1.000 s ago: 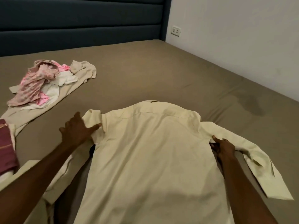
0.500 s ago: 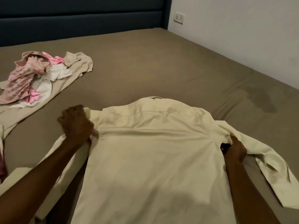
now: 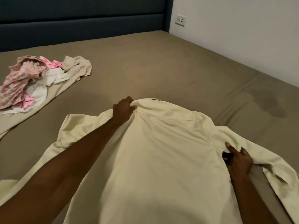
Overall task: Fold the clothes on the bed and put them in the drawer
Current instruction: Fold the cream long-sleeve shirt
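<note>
A cream long-sleeved shirt (image 3: 161, 151) lies back side up on the brown bed (image 3: 145, 65), collar pointing away from me. My left hand (image 3: 123, 109) pinches the cloth at the left end of the collar. My right hand (image 3: 237, 160) rests at the right armpit seam, thumb and fingers gripping the fabric where the right sleeve (image 3: 278, 172) begins. The left sleeve (image 3: 53, 156) trails toward the near left under my forearm. No drawer is in view.
A heap of pink, white and beige clothes (image 3: 32, 83) lies at the far left of the bed. A dark blue headboard (image 3: 80, 25) runs along the back. A white wall with a socket (image 3: 181, 20) borders the right side. A dark stain (image 3: 268, 105) marks the sheet.
My left hand has moved from the left shoulder seam up and right to the collar's left end. The right hand has stayed at the right armpit. The camera has tilted up slightly.
</note>
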`<state>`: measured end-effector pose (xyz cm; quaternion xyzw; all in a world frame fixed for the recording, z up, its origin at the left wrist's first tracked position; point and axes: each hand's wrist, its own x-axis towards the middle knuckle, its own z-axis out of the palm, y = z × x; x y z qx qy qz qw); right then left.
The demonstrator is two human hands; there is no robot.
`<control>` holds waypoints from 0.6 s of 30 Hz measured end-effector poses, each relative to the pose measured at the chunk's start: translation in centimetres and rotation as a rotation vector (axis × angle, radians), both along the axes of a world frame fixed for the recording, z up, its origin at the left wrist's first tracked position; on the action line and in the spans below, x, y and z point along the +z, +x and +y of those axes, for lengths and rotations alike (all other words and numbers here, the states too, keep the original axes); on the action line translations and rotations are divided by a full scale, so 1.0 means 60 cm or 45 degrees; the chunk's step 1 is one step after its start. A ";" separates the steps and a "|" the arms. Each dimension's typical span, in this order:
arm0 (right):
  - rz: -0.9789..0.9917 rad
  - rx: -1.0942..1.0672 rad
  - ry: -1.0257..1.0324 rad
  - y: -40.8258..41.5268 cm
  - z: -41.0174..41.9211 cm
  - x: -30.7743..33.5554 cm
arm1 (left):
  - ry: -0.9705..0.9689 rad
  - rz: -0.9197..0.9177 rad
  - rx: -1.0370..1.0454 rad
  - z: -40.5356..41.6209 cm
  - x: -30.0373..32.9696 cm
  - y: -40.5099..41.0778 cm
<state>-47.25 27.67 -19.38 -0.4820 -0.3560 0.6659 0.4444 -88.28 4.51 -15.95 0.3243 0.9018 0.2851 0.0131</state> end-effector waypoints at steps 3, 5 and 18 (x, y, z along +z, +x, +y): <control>-0.004 -0.033 0.040 0.002 0.004 -0.011 | -0.023 0.014 0.054 0.018 -0.009 0.013; 0.021 -0.032 0.037 0.003 0.007 -0.014 | -0.030 0.109 0.125 0.035 -0.006 0.028; 0.168 -0.169 0.010 0.001 0.001 -0.011 | -0.345 0.249 -0.747 0.366 0.022 0.196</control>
